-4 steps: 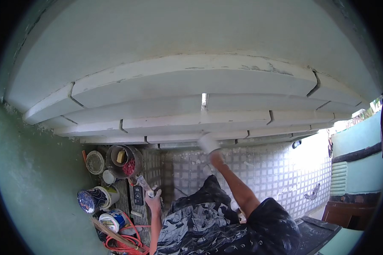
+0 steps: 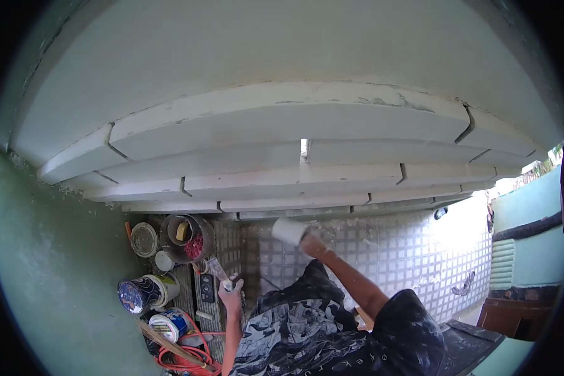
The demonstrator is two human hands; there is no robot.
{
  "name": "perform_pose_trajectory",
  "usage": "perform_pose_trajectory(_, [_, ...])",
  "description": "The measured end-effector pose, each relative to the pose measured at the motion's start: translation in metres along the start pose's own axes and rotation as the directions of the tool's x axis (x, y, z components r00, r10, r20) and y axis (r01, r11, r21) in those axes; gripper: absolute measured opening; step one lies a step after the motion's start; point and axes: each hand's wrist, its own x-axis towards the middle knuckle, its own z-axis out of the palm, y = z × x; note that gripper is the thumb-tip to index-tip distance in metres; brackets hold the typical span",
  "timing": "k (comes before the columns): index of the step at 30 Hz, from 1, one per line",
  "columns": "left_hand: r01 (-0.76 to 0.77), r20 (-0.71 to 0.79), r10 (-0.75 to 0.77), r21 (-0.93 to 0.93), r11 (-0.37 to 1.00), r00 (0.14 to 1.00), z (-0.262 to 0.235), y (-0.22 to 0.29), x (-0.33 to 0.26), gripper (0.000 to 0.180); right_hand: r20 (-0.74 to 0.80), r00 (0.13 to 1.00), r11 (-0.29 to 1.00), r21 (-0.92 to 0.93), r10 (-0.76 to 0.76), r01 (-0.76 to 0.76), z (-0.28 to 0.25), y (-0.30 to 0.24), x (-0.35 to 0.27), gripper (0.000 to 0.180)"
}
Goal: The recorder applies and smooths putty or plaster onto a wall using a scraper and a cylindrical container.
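Observation:
My right hand (image 2: 313, 242) reaches out over the tiled floor, its fingers closed on one end of a broad white tool (image 2: 287, 231). Motion blurs it, so I cannot tell its exact kind. The tool is below the lowest ledge of the white stepped wall (image 2: 282, 122) and appears apart from it. At the left, my left hand (image 2: 231, 293) grips a putty knife (image 2: 217, 269) with a whitish-smeared flat blade, which points up and away. The knife is above a plank bench, close to a dark level-like bar (image 2: 207, 288).
A large bucket (image 2: 210, 235) holding a yellow sponge and pink material stands at the left, among several paint pails (image 2: 169, 289). Red hose (image 2: 164, 358) and a straw broom (image 2: 166, 340) lie nearer. A dark table (image 2: 467, 344) stands at the near right. Pale tiles (image 2: 413, 257) cover the floor.
My right hand has swung down and left with the white tool, away from the ledges. The left hand keeps its hold on the putty knife, and the view has shifted slightly.

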Motion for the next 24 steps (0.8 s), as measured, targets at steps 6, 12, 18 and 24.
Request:
perform_pose_trajectory(6, [-0.05,-0.085,0.044,-0.07,0.996,0.995,0.011,0.015,-0.007,0.025,-0.036,0.841,0.8,0.334,0.539,-0.499,-0.009,0.014,0.005,0.015])
perform_pose_trajectory(12, [0.079,-0.067,-0.105,-0.316,0.946,0.992,0.003,0.024,-0.015,0.03,-0.244,0.758,0.783,0.355,0.605,-0.511,-0.02,-0.009,0.044,0.026])
perform_pose_trajectory(18, [0.08,0.116,-0.048,-0.297,0.952,0.992,-0.003,0.045,-0.017,0.029,0.45,0.892,0.824,0.52,-0.039,-0.226,-0.027,-0.077,0.034,0.03])
perform_pose_trajectory(24, [-0.027,0.137,0.025,0.008,1.0,0.99,-0.017,0.028,-0.014,0.028,0.434,0.887,0.341,0.819,0.16,-0.462,-0.112,-0.174,0.058,0.034])
